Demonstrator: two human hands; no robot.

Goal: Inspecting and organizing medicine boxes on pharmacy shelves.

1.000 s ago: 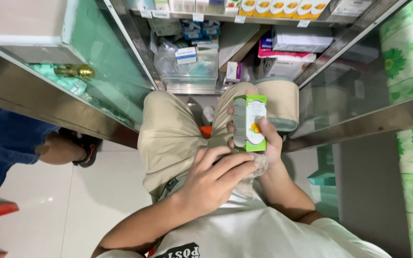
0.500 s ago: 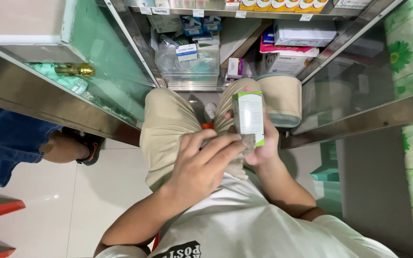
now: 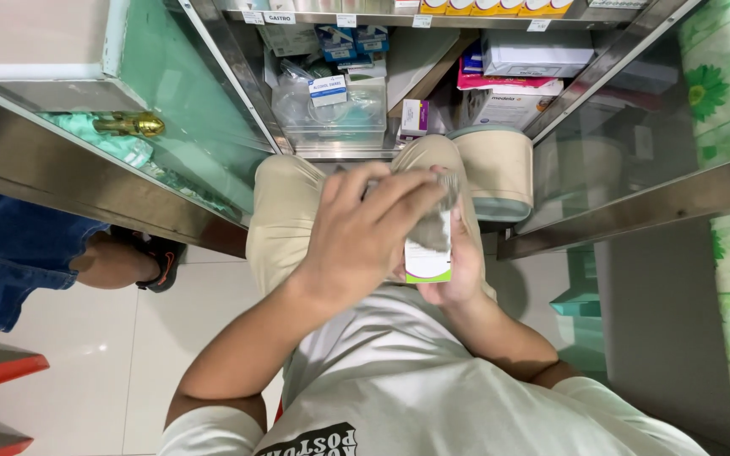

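I am crouched in front of an open glass cabinet. My right hand (image 3: 458,262) holds a small white and green box (image 3: 427,257) upright above my knees. My left hand (image 3: 365,232) lies over the upper part of the box, fingers spread across it and partly covering it. Whether the left hand grips the box or a flap of it is blurred. My beige trousers and white shirt fill the lower middle.
The cabinet's low shelf (image 3: 340,152) carries a clear plastic bin (image 3: 331,110), several white, pink and blue boxes (image 3: 517,67) and a round beige tub (image 3: 492,169). Metal door frames (image 3: 86,186) stand on both sides. Another person's leg and shoe (image 3: 128,257) is at left.
The left hand has moved up from the bottom of the box to cover its top. The box now sits lower, closer to my body.
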